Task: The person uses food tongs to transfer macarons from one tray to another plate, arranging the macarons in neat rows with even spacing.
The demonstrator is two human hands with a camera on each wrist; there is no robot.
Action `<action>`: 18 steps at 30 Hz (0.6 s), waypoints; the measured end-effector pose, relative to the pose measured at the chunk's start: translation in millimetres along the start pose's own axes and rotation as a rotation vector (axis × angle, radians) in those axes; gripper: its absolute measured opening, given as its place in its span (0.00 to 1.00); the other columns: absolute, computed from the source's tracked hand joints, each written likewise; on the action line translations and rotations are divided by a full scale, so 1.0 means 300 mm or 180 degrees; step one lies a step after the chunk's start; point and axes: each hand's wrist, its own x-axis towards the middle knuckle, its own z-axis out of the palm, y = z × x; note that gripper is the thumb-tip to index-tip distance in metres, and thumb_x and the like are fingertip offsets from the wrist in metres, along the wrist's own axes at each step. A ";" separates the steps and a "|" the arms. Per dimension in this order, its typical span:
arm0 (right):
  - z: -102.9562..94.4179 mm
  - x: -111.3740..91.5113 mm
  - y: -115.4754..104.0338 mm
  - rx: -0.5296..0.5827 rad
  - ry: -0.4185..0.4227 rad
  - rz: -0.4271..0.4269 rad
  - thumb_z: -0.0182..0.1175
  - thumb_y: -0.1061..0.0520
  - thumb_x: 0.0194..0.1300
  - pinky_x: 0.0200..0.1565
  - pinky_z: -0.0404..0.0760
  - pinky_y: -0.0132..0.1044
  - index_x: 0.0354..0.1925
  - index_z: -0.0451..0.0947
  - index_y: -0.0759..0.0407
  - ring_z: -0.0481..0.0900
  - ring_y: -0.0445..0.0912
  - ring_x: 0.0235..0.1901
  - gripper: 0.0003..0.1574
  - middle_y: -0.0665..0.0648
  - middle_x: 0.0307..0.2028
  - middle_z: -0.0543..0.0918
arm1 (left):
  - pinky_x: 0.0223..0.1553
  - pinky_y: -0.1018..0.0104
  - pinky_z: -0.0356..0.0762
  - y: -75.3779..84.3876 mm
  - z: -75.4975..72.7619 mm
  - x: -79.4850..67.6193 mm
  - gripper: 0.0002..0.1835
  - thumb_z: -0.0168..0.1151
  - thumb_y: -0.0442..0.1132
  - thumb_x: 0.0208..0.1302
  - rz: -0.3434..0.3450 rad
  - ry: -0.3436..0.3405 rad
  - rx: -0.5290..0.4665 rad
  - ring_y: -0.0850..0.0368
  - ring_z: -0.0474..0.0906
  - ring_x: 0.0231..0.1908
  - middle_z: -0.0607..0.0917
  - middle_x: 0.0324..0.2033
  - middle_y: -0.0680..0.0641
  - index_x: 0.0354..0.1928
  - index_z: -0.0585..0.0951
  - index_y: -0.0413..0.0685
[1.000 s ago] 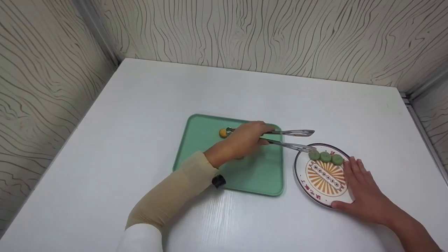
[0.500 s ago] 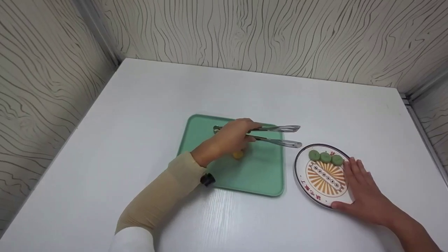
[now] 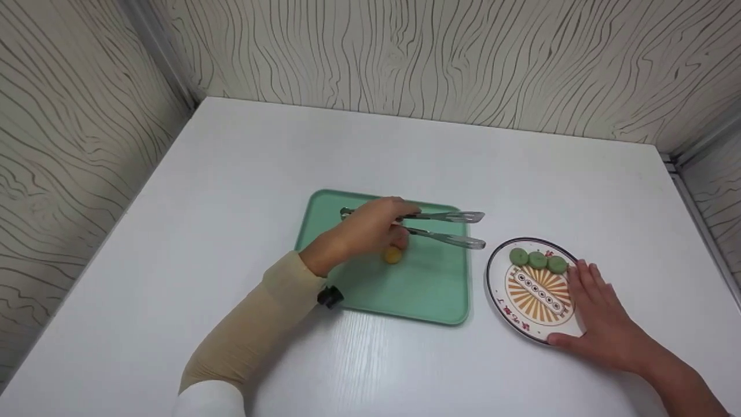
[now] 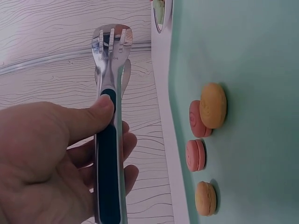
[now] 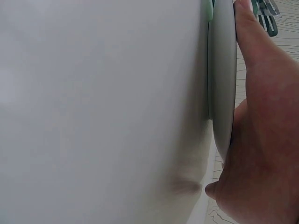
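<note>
My left hand (image 3: pixel 367 226) holds metal tongs (image 3: pixel 448 238) above the green tray (image 3: pixel 428 295). The tongs' two arms are spread, with nothing between their tips. Thumb and fingers wrap the dark handle (image 4: pixel 108 163) in the left wrist view. Below them on the tray lie a yellow macaron (image 4: pixel 213 106), a dark pink one (image 4: pixel 198 121) partly behind it, a pink macaron (image 4: pixel 195 155) and a pale orange macaron (image 4: pixel 206 199). On the right, my right hand (image 3: pixel 605 321) rests with straight, spread fingers against the rim of the round plate (image 3: pixel 499 289). Three green macarons (image 3: pixel 538 260) sit in a row on it.
Both tray and plate stand on a white table (image 3: pixel 260 156), the plate just right of the tray. Walls with a wood-grain pattern (image 3: pixel 405 58) enclose the table at the back and sides.
My left hand has drawn the tongs leftward, away from the plate and over the tray. A yellow macaron beneath that hand has come into view. My right hand and the plate stay put.
</note>
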 end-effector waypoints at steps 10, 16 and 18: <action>0.003 -0.002 0.003 0.0021 0.0043 -0.0009 0.74 0.37 0.55 0.69 0.17 0.34 0.79 0.32 0.71 0.20 0.56 0.78 0.80 0.74 0.78 0.34 | 0.56 0.57 0.77 -0.060 -0.021 -0.033 0.12 0.63 0.35 0.72 0.0257 0.0131 0.0099 0.51 0.81 0.51 0.86 0.49 0.43 0.53 0.83 0.39; 0.006 0.000 0.003 0.0005 0.0058 -0.0027 0.74 0.37 0.55 0.68 0.16 0.34 0.79 0.32 0.72 0.21 0.57 0.78 0.81 0.75 0.78 0.35 | 0.59 0.56 0.77 -0.096 -0.034 -0.055 0.17 0.64 0.27 0.68 0.0135 0.0112 0.0057 0.50 0.80 0.58 0.85 0.54 0.43 0.59 0.82 0.40; 0.007 0.001 0.003 -0.0009 0.0050 -0.0020 0.74 0.37 0.55 0.68 0.16 0.33 0.79 0.32 0.72 0.20 0.57 0.78 0.81 0.75 0.78 0.34 | 0.59 0.56 0.77 -0.107 -0.039 -0.064 0.18 0.64 0.27 0.69 0.0136 0.0116 0.0002 0.50 0.79 0.59 0.85 0.56 0.43 0.60 0.82 0.40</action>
